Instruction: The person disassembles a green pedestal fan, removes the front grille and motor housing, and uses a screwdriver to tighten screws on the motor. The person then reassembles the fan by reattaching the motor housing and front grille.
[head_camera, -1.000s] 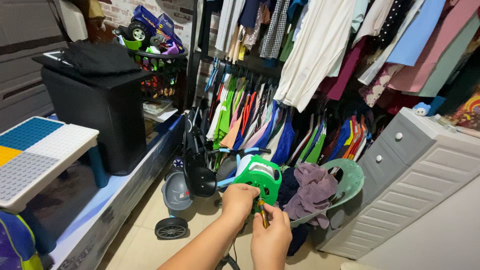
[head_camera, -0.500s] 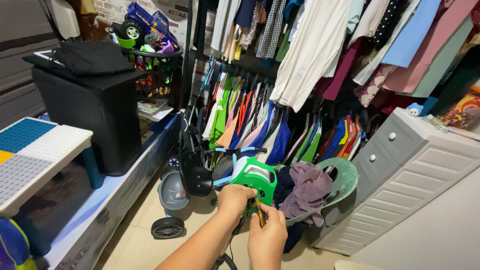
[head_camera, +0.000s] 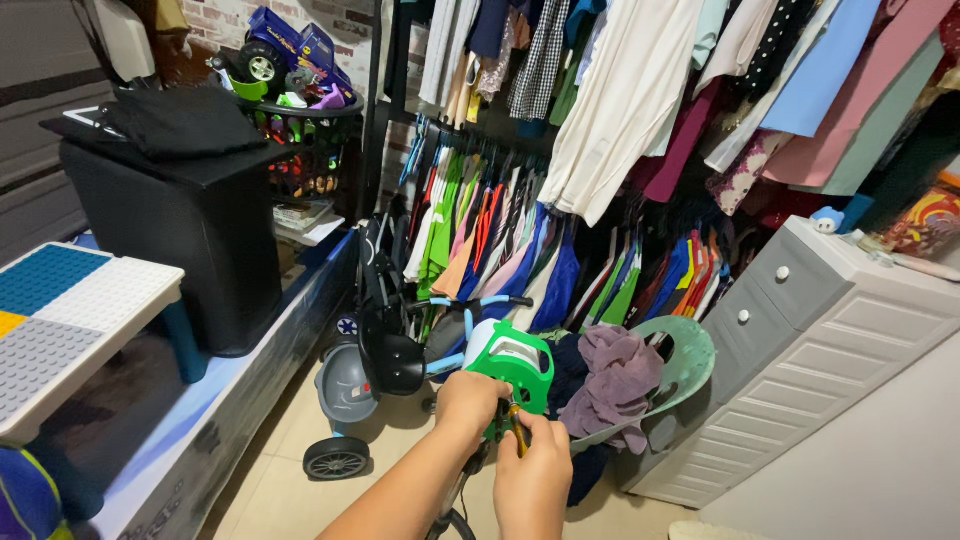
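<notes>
Left hand (head_camera: 470, 400) wraps the green plastic housing (head_camera: 515, 365) | right hand (head_camera: 535, 470) pinches a thin tool (head_camera: 517, 432) beneath | we judge it light, rigid, smooth — hold the rim.

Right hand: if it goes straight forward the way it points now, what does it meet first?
The right hand points up and away, fingers around a thin tool. Just ahead is the green casing that the left hand grips, so it likely meets that first; depth is unclear.
</notes>
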